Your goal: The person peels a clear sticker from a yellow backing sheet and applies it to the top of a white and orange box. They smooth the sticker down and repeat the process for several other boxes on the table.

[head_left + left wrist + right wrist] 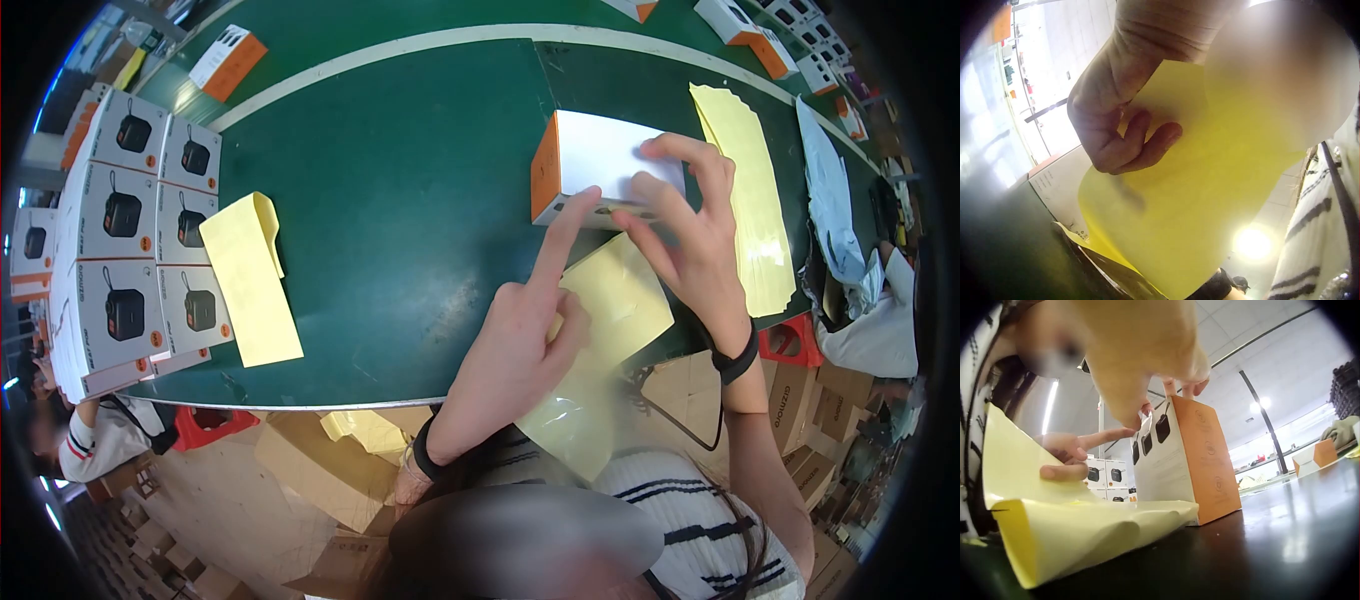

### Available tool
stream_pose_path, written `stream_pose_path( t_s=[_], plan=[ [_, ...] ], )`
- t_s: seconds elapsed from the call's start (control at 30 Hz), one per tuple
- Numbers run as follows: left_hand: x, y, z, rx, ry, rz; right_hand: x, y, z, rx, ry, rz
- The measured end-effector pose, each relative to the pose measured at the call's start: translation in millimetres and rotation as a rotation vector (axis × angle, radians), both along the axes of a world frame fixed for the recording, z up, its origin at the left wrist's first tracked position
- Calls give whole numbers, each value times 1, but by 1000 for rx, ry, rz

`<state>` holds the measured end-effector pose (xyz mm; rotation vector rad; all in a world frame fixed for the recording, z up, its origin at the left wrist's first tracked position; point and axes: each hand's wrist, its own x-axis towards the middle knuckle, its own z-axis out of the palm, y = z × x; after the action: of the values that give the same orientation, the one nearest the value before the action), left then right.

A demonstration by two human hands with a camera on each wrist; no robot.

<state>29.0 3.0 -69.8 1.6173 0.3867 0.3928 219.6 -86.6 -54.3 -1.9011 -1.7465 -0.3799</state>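
A white box with orange ends stands on the green table, dark device pictures along its near side. My right hand grips it from above, fingers bent over its top and thumb low at the near side. Against the near top edge rests the straight index finger of my left hand. The other fingers of that hand curl at a yellow bag and hold it partly raised. In the left wrist view the bag spreads behind the curled fingers; in the head view it hangs past the table edge.
Stacked white device boxes stand at the left, a folded yellow bag beside them. A pile of yellow bags lies at the right, near a pale grey bag. Another orange-and-white box sits at the back left.
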Motion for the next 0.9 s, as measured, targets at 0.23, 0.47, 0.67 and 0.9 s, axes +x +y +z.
stream_pose_path(
  t_s=[0.23, 0.47, 0.67, 0.9],
  plan=[
    [-3, 2, 2, 32, 88, -25, 20, 23, -14, 102, 522, 201],
    [-2, 4, 2, 18, 151, -88, 10, 34, -2, 120, 819, 149],
    [-3, 7, 5, -4, 147, -126, 25, 27, -2, 17, 776, 268],
    [-7, 23, 12, -17, 81, -89, 31, 46, 1, 1, 853, 302]
  ],
)
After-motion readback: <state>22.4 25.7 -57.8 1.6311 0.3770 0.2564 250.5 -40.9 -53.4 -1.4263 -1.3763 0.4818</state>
